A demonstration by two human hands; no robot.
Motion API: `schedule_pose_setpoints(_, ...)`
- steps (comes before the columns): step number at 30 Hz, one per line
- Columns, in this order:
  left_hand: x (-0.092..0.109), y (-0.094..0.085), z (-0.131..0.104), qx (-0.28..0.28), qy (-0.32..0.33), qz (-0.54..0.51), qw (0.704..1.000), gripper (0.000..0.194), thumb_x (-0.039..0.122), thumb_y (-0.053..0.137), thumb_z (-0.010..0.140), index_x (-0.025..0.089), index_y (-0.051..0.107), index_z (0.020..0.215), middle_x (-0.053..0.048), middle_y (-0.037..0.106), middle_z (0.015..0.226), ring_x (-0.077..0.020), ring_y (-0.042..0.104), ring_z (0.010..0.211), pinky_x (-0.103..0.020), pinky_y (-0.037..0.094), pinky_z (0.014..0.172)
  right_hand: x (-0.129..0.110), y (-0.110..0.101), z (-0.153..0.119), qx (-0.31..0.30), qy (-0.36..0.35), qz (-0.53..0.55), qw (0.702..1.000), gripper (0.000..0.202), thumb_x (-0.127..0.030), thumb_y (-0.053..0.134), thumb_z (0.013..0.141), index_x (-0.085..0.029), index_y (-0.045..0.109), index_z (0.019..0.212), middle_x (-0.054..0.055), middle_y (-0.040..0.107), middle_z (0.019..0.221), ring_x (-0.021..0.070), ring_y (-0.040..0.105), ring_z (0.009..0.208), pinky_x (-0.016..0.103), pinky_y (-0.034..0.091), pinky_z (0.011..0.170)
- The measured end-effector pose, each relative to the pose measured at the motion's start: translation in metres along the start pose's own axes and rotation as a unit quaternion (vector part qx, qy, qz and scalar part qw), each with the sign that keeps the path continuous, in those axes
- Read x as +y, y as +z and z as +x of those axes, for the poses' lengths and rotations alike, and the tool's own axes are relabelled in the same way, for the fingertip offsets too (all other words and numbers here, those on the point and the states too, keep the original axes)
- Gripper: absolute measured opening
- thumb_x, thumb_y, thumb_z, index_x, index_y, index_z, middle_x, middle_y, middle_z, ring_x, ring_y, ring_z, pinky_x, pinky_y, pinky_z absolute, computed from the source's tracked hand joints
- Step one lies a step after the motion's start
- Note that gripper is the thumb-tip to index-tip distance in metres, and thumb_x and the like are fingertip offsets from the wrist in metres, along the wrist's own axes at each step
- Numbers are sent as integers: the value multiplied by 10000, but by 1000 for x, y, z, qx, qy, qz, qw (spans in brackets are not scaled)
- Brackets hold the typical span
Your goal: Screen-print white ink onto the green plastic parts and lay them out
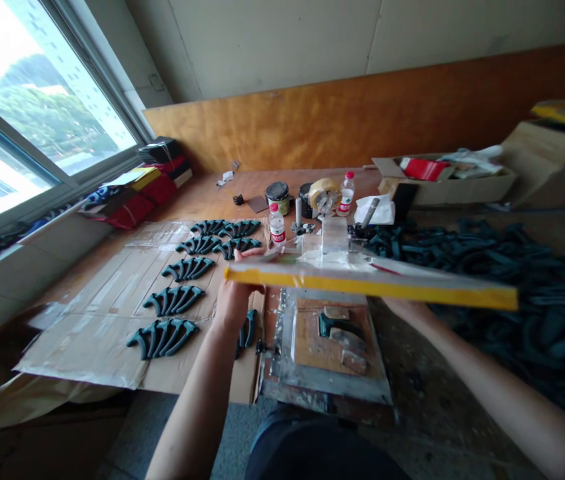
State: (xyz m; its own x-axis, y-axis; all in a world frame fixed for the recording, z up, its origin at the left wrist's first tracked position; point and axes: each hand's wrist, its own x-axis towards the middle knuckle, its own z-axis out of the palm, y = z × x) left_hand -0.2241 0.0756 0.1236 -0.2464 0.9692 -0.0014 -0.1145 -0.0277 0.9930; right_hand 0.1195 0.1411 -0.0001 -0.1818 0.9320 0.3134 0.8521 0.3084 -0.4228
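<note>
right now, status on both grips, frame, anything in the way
Left grip on yellow-edged frame; right grip mostly hidden behind it. Frame up, dark green piece uncovered below. Bottle stands beyond.

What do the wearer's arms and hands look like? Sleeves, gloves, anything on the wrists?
Left forearm and right forearm show no sleeves, watch or band. Left hand is ungloved; right hand is mostly hidden.

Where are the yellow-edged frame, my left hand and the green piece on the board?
Yellow-edged frame (372, 288): head view, yellow strip.
Left hand (235, 292): head view, its middle.
Green piece (334, 323): head view, its middle.
</note>
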Motion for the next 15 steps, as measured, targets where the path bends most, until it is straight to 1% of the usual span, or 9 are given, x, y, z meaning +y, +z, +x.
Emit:
schedule_pose_setpoints(3,17,17,22,-15,24,-55,998,555,641,423,871,135,620,985,-88,698,862,-161,639,755,-205,439,523,-13,41,-46,-64,-70,-20,995,373,-530,521,883,-204,574,711,55,605,782,214,585,769,331,478,717)
schedule_pose_setpoints(5,13,25,21,26,37,-81,996,532,632,437,871,154,598,1040,-71,701,847,-164,649,781,-203,456,544,-27,60,-65,-84,-94,-55,991,320,-452,510,911,-196,547,722,86,616,821,232,593,809,339,470,731)
schedule_pose_setpoints(6,4,29,15,49,33,-92,994,524,627,452,867,165,586,1076,-61,703,846,-160,650,773,-204,462,551,-34,65,-71,-87,-85,-68,990,287,-403,484,931,-196,535,739,89,618,805,231,597,790,334,466,709)
schedule_pose_setpoints(7,-9,32,3,58,8,-94,994,533,631,474,854,164,584,1085,-59,705,833,-157,650,745,-205,464,546,-42,67,-76,-85,-64,-71,992,264,-366,455,948,-200,523,755,79,614,767,223,599,747,323,460,674)
schedule_pose_setpoints(9,-47,39,-30,10,-112,-74,991,588,669,529,797,135,612,1031,-81,708,791,-169,651,677,-216,460,508,-62,65,-84,-67,-14,-52,996,246,-341,410,969,-212,501,780,49,592,700,204,589,664,303,444,608)
schedule_pose_setpoints(10,-68,43,-51,-61,-215,-45,974,640,704,564,744,102,637,949,-112,705,760,-194,657,655,-229,455,476,-75,62,-88,-50,-1,-35,998,239,-344,403,972,-215,496,793,44,586,701,202,589,661,303,446,606)
schedule_pose_setpoints(11,-89,47,-71,-125,-301,-29,945,675,722,591,705,99,645,961,-138,712,812,-236,679,710,-249,468,471,-88,58,-94,-32,-7,-16,999,224,-343,406,970,-215,498,811,52,591,734,208,596,695,312,457,630)
schedule_pose_setpoints(13,-123,55,-107,-124,-369,-69,919,645,721,584,714,130,634,970,-130,714,876,-256,689,825,-272,510,538,-114,52,-103,-20,-79,27,996,155,-301,435,953,-210,516,859,77,609,844,227,602,815,342,477,722)
schedule_pose_setpoints(15,-143,55,-126,-58,-384,-115,914,587,693,611,717,152,620,947,-111,713,902,-246,692,856,-272,522,571,-121,47,-104,-57,-177,70,980,100,-235,456,936,-213,538,883,73,618,905,226,591,884,359,477,791)
